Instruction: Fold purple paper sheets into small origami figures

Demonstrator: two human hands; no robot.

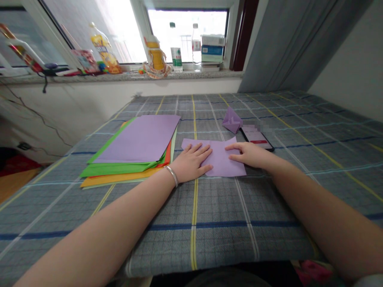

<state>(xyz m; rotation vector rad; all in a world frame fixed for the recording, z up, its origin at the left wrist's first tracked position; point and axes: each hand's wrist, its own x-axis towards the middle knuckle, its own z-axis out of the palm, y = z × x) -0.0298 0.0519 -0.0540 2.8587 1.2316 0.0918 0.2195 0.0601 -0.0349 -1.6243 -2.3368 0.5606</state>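
Note:
A creased sheet of purple paper [223, 161] lies on the plaid cloth in front of me. My left hand [193, 161] rests flat on its left part, fingers spread, with a silver bangle at the wrist. On the right edge of the same sheet lies my right hand [243, 154], its fingers stretched out and apart. Just beyond the sheet stands a folded purple paper shape [231, 120]. Close to my right hand is a phone [257, 137] with its screen lit. Parts of the sheet are hidden under both hands.
To the left sits a stack of coloured paper [137, 139], purple on top with green, orange and yellow below. The plaid cloth [221, 207] covers the whole surface. Bottles, boxes and a yellow flask [156, 57] line the windowsill [119, 78]. A grey curtain [284, 48] hangs at right.

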